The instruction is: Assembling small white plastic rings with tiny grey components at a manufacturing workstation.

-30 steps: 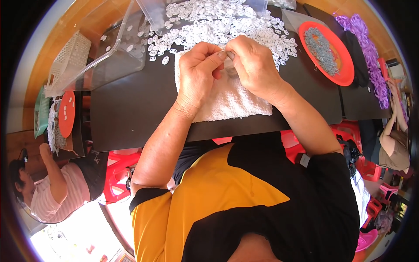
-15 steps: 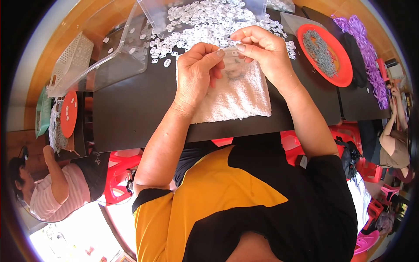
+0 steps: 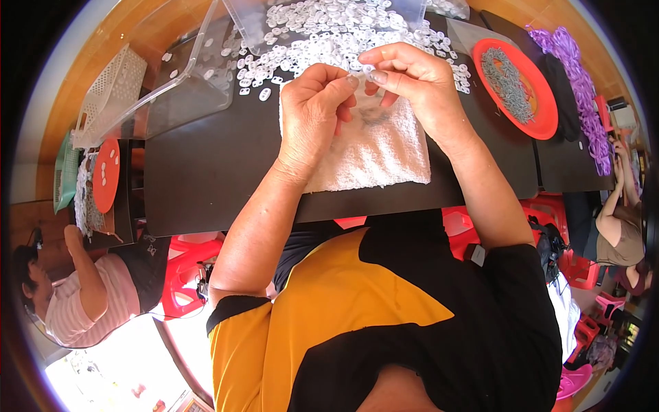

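Note:
My left hand (image 3: 312, 113) and my right hand (image 3: 419, 82) meet fingertip to fingertip above a white towel (image 3: 371, 154) on the black table (image 3: 199, 172). Between the pinched fingers is a small white plastic piece (image 3: 366, 69); how each hand grips it is hard to make out. A few small dark bits (image 3: 374, 117) lie on the towel below the fingers. Just beyond the hands spreads a heap of several similar white pieces (image 3: 329, 31).
A clear plastic tub (image 3: 185, 82) lies tipped at the far left of the table. A red plate of grey metal bits (image 3: 511, 75) and purple items (image 3: 573, 69) sit at the right. Other people sit at the lower left and right edges, beside red stools (image 3: 185, 275).
Both hands have risen off the towel and shifted a little toward the heap of white pieces, fingertips still pinched together.

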The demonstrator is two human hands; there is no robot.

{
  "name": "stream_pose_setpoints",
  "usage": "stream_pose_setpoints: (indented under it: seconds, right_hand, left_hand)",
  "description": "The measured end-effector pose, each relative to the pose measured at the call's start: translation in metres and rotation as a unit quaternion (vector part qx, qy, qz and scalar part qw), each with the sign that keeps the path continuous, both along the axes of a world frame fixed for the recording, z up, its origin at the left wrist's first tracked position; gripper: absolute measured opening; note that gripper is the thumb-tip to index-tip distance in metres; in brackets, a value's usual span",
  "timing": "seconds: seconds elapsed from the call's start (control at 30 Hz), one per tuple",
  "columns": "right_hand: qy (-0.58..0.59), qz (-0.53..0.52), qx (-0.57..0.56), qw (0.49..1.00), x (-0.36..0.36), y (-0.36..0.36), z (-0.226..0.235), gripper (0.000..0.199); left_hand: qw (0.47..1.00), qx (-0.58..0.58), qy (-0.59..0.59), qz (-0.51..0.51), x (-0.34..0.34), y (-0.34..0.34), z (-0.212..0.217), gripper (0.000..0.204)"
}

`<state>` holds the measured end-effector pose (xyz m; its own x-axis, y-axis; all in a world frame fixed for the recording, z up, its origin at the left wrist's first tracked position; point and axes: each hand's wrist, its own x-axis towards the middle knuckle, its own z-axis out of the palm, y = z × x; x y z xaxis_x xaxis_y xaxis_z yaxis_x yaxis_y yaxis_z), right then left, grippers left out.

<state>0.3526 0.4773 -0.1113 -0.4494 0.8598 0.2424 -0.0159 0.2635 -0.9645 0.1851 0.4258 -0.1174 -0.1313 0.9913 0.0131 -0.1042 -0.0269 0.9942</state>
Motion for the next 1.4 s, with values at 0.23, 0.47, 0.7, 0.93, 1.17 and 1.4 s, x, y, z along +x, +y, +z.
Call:
stream_pose_setpoints:
  seconds: [0.23, 0.47, 0.7, 0.93, 1.17, 1.4]
  right_hand:
    - [-0.008, 0.022, -0.002, 1.0, -0.0046, -0.0041, -0.0031, 0.02]
    - [0.016, 0.032, -0.049, 0.998, -0.002, -0.0024, 0.0007, 0.02]
    - [0.026, 0.035, -0.099, 0.994, -0.0014, -0.0009, 0.0005, 0.018]
    - [0.002, 0.014, -0.084, 0.996, 0.0016, -0.0015, -0.0001, 0.016]
    - [-0.014, -0.005, -0.05, 0.999, -0.0031, -0.0027, -0.0053, 0.017]
    - [-0.023, -0.028, -0.056, 0.998, -0.0038, -0.0025, -0.0079, 0.018]
  left_hand:
    - [1.0, 0.008, -0.002, -0.011, 0.0014, -0.0005, -0.0016, 0.013]
    - [1.0, 0.005, -0.005, -0.011, 0.0008, -0.0009, 0.0016, 0.014]
    - [1.0, 0.006, -0.002, -0.009, 0.0009, -0.0004, 0.001, 0.015]
    - [1.0, 0.007, -0.007, -0.021, 0.0005, 0.0014, 0.0011, 0.015]
    - [0.999, 0.014, 0.035, -0.027, 0.0003, 0.0011, -0.0007, 0.013]
    - [0.999, 0.007, 0.004, -0.032, 0.0015, 0.0013, 0.0006, 0.013]
